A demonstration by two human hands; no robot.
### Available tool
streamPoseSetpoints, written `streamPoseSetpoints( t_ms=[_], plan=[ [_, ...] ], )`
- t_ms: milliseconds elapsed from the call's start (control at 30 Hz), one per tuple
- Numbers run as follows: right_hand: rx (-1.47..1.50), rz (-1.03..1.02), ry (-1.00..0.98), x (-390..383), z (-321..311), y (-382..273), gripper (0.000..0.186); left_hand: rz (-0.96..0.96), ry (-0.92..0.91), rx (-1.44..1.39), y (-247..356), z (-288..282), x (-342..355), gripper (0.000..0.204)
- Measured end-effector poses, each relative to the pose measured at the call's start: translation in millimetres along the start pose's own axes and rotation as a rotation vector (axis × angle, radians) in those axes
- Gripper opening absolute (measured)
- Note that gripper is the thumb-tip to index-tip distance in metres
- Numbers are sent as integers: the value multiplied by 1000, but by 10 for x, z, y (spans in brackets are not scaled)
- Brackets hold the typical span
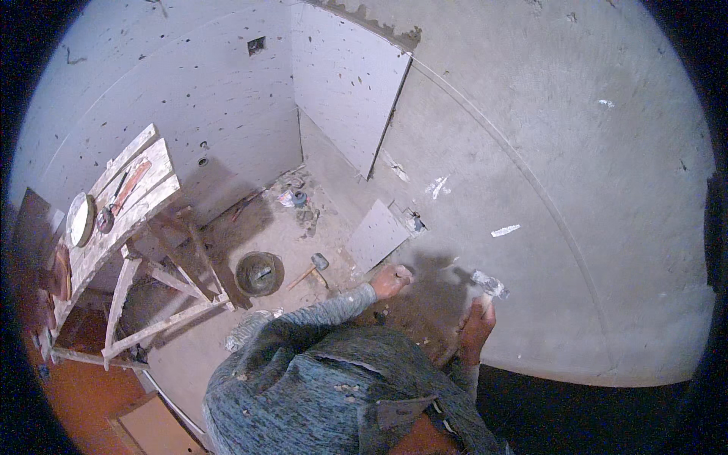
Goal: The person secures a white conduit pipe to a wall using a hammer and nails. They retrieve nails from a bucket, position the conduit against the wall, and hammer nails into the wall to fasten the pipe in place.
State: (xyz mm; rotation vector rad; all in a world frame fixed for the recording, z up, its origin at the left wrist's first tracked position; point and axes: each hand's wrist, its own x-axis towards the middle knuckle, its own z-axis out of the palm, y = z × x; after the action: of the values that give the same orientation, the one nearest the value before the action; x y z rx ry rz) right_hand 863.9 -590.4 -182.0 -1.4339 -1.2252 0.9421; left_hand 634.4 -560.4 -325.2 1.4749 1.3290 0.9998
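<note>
My right hand (475, 327) is closed around the pale handle of a scraper-like tool. Its wide head (491, 285), smeared white and grey, lies against or just in front of the grey wall; its exact kind is unclear. To its left, my left hand (390, 281) is curled closed near the wall, and whatever its fingers hold is hidden. A small loose tile (377, 235) leans at the wall just beyond my left hand. White streaks (506, 230) mark the bare wall above the tool.
A round bucket (259, 274) and a mallet (310, 269) are on the dusty floor to the left. Further left stands a wooden trestle (140, 205) with tools and a round tub (81, 219) on top. Speckled pale tiles (345, 72) cover the far walls.
</note>
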Motion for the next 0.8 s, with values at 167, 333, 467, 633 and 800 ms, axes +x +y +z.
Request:
streamPoseSetpoints(
  t_ms=[167, 333, 467, 633, 800],
  plan=[
    [81, -4, -61, -33, -66, -118, 19, 114, -36, 45, 56, 108, -119, 30],
    [51, 62, -69, 5, -235, -22, 18, 307, 120, 162, 183, 62, -209, 30],
    [64, 34, -28, 5, -320, 78, 20, 45, 139, -106, 841, -271, -236, 29],
    [74, 105, -113, -191, -331, -400, 21, 273, 358, -146, 1641, -728, -364, 27],
    [105, 54, -189, -206, -473, -293, 21, 618, 410, -266, 3553, -1297, -1087, 28]
  ],
)
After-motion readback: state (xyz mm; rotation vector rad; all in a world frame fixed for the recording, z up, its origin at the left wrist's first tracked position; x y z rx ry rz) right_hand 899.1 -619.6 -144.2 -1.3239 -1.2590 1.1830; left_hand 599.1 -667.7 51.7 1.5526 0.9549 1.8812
